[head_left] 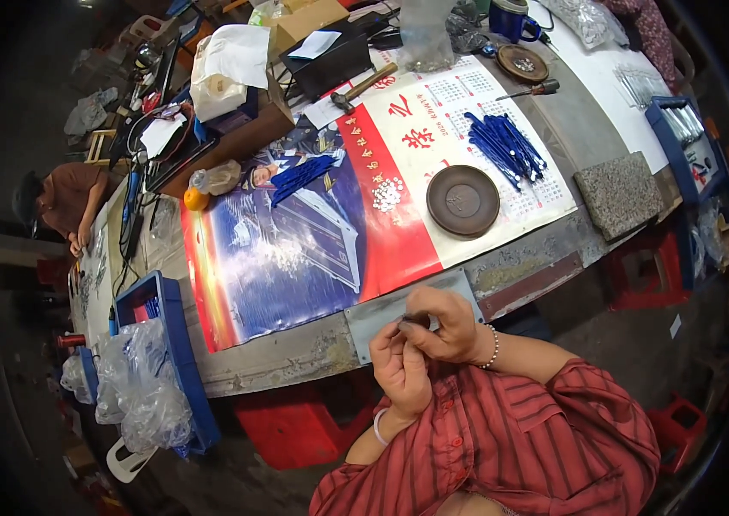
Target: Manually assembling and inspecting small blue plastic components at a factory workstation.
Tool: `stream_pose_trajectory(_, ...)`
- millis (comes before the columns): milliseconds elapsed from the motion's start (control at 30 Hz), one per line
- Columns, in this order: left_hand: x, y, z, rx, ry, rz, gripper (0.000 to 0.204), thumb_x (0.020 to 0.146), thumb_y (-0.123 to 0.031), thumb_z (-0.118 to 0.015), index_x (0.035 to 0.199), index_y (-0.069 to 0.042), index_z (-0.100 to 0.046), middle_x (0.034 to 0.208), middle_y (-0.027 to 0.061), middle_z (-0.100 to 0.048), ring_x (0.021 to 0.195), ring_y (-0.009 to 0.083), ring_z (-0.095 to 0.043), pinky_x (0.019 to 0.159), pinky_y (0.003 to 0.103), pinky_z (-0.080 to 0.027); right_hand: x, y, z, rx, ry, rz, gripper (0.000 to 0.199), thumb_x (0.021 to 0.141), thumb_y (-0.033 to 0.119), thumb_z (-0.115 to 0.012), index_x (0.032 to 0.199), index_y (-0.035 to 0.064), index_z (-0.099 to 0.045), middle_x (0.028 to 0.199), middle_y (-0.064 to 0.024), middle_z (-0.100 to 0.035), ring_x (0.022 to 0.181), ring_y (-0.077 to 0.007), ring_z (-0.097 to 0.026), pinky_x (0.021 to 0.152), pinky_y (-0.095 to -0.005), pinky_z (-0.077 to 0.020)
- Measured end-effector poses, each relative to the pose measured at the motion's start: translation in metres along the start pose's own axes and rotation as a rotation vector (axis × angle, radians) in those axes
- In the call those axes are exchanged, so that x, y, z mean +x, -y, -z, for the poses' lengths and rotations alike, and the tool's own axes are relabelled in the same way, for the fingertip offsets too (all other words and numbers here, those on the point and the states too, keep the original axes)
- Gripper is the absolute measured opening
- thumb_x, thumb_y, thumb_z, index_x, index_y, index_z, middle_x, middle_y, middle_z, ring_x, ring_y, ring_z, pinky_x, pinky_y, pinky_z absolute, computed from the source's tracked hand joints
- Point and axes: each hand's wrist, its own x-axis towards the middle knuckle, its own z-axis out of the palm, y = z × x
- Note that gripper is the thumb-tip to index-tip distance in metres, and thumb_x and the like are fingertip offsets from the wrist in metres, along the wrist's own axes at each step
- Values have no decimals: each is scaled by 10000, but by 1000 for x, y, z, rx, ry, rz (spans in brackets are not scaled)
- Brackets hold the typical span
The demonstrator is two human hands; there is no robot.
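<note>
Just over the near table edge, my left hand (pixel 403 378) and my right hand (pixel 450 327) meet with fingers pinched together. Something small and dark shows between the fingertips, too small to name. Beneath them, a grey plate (pixel 362 334) lies at the edge. Beyond the hands, a brown round dish (pixel 443 219) holds small pieces. A heap of small white pieces (pixel 387 194) sits left of the dish. One bundle of dark blue strips (pixel 506 144) lies behind the dish to the right, and a smaller blue bundle (pixel 302 178) lies farther left. A printed poster (pixel 399 245) is under all these.
A stone block (pixel 618 196) and a blue bin (pixel 682 142) stand at the right. A hammer (pixel 364 89), a screwdriver (pixel 536 89) and a blue mug (pixel 512 21) are farther back. Bagged goods fill a blue crate (pixel 196 378) at left. Another person (pixel 76 198) sits far left.
</note>
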Motion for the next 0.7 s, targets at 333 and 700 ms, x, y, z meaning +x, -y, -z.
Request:
stream_pose_trajectory(333,-5,8,3,23,4,-2,294,945,4,-438,1235,23,-394,1041,115,-561,897,127,-553,803,241,-448,-11,3,-3,-48,1,-358,154,892,111,-564,981,10,-488,788,-77,-530,599,-135,-503,532,-305,-428)
stream_pose_trajectory(700,-3,3,-1,107,-37,-60,255,935,26,-443,1187,-4,-415,1050,111,-563,925,128,-551,834,248,-438,-9,5,8,-436,174,54,169,837,158,-644,851,22,-544,681,-109,-541,582,-301,-540,523,-360,-415)
